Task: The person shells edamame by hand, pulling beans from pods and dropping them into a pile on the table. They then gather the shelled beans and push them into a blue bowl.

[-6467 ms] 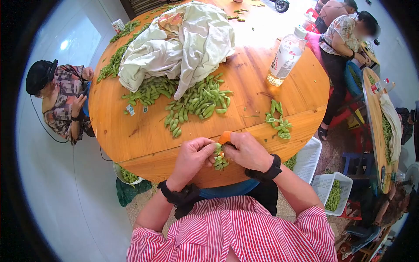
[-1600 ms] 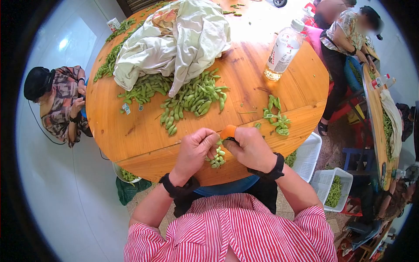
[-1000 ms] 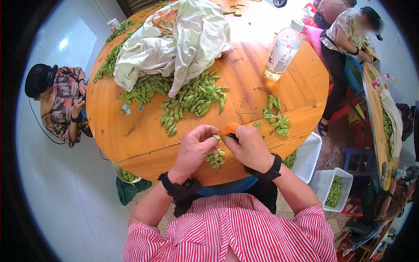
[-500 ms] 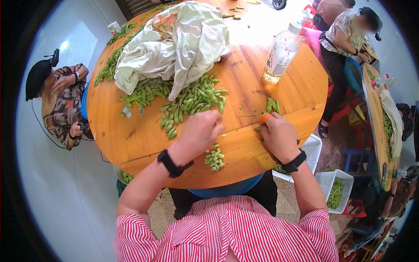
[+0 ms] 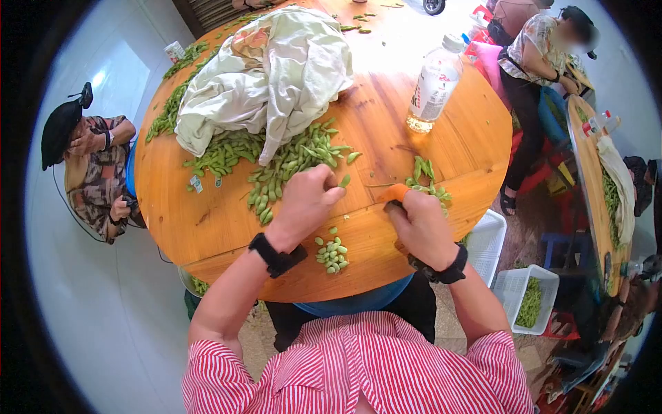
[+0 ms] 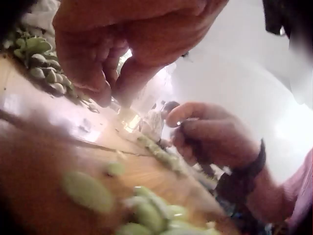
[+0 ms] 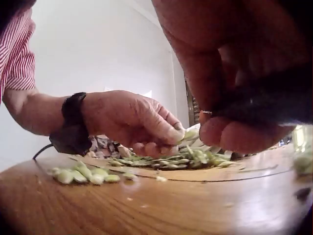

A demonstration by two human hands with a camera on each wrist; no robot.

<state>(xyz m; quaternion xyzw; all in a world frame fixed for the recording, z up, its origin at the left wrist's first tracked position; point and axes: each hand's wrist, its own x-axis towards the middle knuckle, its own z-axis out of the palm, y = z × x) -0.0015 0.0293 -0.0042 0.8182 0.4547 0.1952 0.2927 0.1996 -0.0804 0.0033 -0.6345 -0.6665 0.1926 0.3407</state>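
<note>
My left hand (image 5: 335, 189) pinches a green bean pod (image 5: 345, 181) at the near edge of the big pod heap (image 5: 289, 160) on the round wooden table (image 5: 207, 214). The right wrist view shows that pod (image 7: 189, 133) between its fingertips. My right hand (image 5: 397, 204), with an orange cover (image 5: 394, 192) on the thumb, is curled round a small dark tool (image 7: 266, 105) just right of the left hand. A small pile of shelled beans (image 5: 332, 254) lies near the table's front edge, between my wrists.
Empty pods (image 5: 429, 181) lie right of my right hand. Beyond the heap are a crumpled pale cloth (image 5: 262, 69) and a plastic bottle (image 5: 432, 84). White baskets (image 5: 518, 284) stand on the floor at right. Other people sit at left and at the far right.
Both hands first worked together over the shelled beans, then parted. Since half a second ago my left hand has drawn back from the heap with a pod, and my right hand has moved left from the empty pods.
</note>
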